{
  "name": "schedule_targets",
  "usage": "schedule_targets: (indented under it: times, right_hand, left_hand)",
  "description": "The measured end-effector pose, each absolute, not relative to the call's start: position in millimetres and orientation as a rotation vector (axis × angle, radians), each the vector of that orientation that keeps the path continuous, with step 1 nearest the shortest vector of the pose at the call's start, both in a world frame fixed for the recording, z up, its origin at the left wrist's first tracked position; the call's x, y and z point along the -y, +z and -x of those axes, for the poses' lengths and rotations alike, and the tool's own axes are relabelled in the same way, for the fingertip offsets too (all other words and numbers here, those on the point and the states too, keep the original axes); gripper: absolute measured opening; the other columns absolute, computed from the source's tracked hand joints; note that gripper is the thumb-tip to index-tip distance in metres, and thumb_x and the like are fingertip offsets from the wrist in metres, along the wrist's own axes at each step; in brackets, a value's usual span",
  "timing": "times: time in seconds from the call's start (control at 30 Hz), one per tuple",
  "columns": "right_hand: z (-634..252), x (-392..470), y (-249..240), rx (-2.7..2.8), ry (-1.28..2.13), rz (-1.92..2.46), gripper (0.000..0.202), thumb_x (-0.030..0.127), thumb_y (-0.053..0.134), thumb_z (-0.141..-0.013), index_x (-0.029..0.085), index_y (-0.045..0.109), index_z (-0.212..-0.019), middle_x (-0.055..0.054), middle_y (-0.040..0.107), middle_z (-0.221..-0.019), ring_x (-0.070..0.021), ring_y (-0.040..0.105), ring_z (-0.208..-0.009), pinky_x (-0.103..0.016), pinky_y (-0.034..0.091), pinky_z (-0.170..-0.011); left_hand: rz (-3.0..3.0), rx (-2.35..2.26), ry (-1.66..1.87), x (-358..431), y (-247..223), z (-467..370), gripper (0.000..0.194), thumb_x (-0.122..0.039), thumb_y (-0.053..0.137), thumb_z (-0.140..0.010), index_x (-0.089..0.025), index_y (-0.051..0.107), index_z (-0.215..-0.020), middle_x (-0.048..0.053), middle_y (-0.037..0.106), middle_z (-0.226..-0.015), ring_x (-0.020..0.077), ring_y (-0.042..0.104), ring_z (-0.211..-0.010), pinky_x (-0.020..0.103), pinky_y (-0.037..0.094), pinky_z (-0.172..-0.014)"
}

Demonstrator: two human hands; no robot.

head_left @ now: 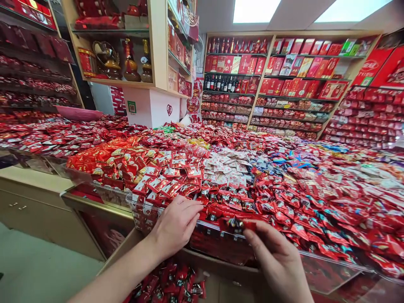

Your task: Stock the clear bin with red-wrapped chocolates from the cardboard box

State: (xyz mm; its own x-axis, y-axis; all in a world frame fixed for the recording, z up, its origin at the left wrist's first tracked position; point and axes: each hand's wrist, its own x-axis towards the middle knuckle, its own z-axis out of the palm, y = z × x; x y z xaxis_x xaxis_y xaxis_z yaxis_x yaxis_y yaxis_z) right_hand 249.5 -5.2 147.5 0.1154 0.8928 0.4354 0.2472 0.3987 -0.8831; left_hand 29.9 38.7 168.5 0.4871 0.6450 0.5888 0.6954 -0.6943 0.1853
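head view: right hand [279, 257] pinches a wrapped sweet [234, 225]; cannot tell grip of left hand [177, 222].

Held packet [234, 225] in glossy plastic

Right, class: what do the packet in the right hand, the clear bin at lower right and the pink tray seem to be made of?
Packet, in the right hand: thin, glossy film, probably plastic or foil; it is blurred, but glints show. Clear bin: smooth, rigid plastic, perhaps acrylic; red shows through its wall. Pink tray: likely moulded plastic, judging by its even colour.
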Motion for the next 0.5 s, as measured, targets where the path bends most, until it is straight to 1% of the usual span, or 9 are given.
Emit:
schedule_targets:
  times: [0.1, 0.2, 0.3, 0.4, 0.5]
  right_hand:
    - [-247.8, -19.3, 173.3, 1.565, 0.455, 1.105, 0.017, 0.031, 0.055, -0.074, 0.019, 0.060, -0.085, -0.005, 0.063, -0.079, -0.0161, 0.056, -0.068, -0.027, 0.044, -0.062]
    - [-232.9, -42.5, 188.7, 1.710, 0.377, 1.110, 0.017, 0.028, 0.053, -0.076, 0.018, 0.058, -0.087, -0.004, 0.062, -0.079, -0.0148, 0.054, -0.067, -0.027, 0.042, -0.062]
    - [-217.1, -59.2, 194.7, 1.869, 0.280, 1.115, 0.015, 0.025, 0.054, -0.075, 0.017, 0.057, -0.087, -0.003, 0.063, -0.077, -0.0151, 0.054, -0.070, -0.027, 0.040, -0.064]
    - [-206.8, -69.6, 195.5, 2.036, 0.204, 1.173, 0.011, 0.023, 0.053, -0.076, 0.018, 0.060, -0.083, -0.003, 0.064, -0.076, -0.0161, 0.053, -0.073, -0.026, 0.039, -0.065]
    - [-200.3, -76.0, 193.9, 2.211, 0.174, 1.203, 0.015, 0.023, 0.050, -0.078, 0.019, 0.063, -0.080, -0.003, 0.066, -0.075, -0.0164, 0.053, -0.071, -0.027, 0.037, -0.066]
  left_hand:
    - [2.659, 1.202, -0.792, -52.1, 171.2, -33.9, 0.023, -0.016, 0.041, -0.081, -0.017, 0.060, -0.095, 0.005, 0.063, -0.085, 0.0180, 0.050, -0.081, 0.035, 0.041, -0.075]
    - [2.660, 1.217, -0.736, -53.0, 170.7, -35.2, 0.021, -0.017, 0.041, -0.081, -0.016, 0.061, -0.088, 0.005, 0.062, -0.076, 0.0179, 0.049, -0.077, 0.034, 0.040, -0.073]
    - [2.677, 1.207, -0.720, -49.3, 171.1, -34.0, 0.021, -0.018, 0.041, -0.082, -0.016, 0.061, -0.085, 0.005, 0.060, -0.074, 0.0177, 0.048, -0.077, 0.033, 0.039, -0.072]
    - [2.698, 1.194, -0.738, -46.4, 171.4, -32.6, 0.021, -0.018, 0.040, -0.082, -0.016, 0.060, -0.086, 0.005, 0.059, -0.074, 0.0175, 0.048, -0.077, 0.033, 0.039, -0.072]
    - [2.708, 1.171, -0.768, -45.4, 171.1, -31.8, 0.021, -0.018, 0.040, -0.082, -0.016, 0.060, -0.087, 0.005, 0.059, -0.076, 0.0174, 0.048, -0.077, 0.033, 0.038, -0.073]
